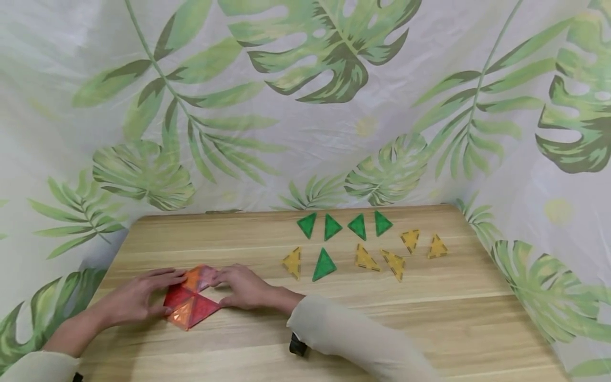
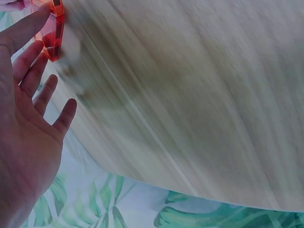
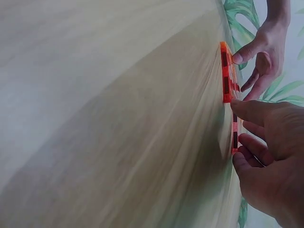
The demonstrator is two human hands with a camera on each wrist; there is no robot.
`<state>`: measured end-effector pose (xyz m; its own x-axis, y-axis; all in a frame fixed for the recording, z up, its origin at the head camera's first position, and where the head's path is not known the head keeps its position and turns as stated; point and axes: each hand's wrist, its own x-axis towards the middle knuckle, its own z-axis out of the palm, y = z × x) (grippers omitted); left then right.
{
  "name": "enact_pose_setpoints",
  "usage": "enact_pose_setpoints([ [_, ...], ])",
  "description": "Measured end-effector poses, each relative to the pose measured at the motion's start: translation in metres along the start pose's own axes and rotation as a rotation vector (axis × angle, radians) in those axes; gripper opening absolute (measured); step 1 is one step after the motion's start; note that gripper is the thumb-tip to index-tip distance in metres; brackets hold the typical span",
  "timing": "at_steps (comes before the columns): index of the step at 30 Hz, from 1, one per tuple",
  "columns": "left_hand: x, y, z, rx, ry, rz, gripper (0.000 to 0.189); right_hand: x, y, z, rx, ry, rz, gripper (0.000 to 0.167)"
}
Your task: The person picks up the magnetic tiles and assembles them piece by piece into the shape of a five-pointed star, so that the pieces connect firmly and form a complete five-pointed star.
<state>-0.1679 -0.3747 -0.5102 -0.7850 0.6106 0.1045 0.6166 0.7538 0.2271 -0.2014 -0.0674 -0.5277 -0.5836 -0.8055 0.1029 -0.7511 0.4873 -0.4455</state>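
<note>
Several translucent triangular magnetic tiles lie joined at the table's left in the head view, with a gap on their right side. Among them are a red tile (image 1: 202, 310), an orange tile (image 1: 182, 314) and a pinkish tile (image 1: 207, 277). My left hand (image 1: 136, 297) spans the group's left side, thumb and fingertips touching its edges. In the left wrist view its fingers extend nearly straight beside the tiles' edge (image 2: 58, 33). From the right, my right hand (image 1: 245, 286) holds the group's edges between thumb and fingers. Its other fingers curl beneath in the right wrist view.
Green triangle tiles, one of them a nearer green tile (image 1: 324, 265), and yellow triangle tiles, such as a yellow tile (image 1: 366, 258), lie apart at the back middle and right. The wooden table (image 1: 382, 329) meets a leaf-printed cloth (image 1: 305, 132) behind.
</note>
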Motion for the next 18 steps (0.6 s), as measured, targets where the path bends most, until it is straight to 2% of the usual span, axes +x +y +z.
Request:
enact_pose_setpoints([
  [5, -0.007, -0.005, -0.002, 0.011, 0.011, -0.003, 0.072, 0.008, -0.005, 0.002, 0.010, -0.004, 0.013, 0.044],
  [9, -0.007, -0.004, -0.002, 0.029, 0.020, 0.005, 0.070, 0.008, -0.006, 0.000, 0.048, -0.011, 0.027, 0.046],
  [15, 0.001, 0.011, -0.005, 0.023, 0.015, 0.002, 0.064, -0.002, 0.002, -0.009, 0.130, 0.000, 0.023, 0.050],
  [18, 0.008, 0.021, -0.007, -0.007, 0.022, -0.010, 0.065, -0.010, 0.008, -0.019, 0.122, 0.002, 0.017, 0.047],
])
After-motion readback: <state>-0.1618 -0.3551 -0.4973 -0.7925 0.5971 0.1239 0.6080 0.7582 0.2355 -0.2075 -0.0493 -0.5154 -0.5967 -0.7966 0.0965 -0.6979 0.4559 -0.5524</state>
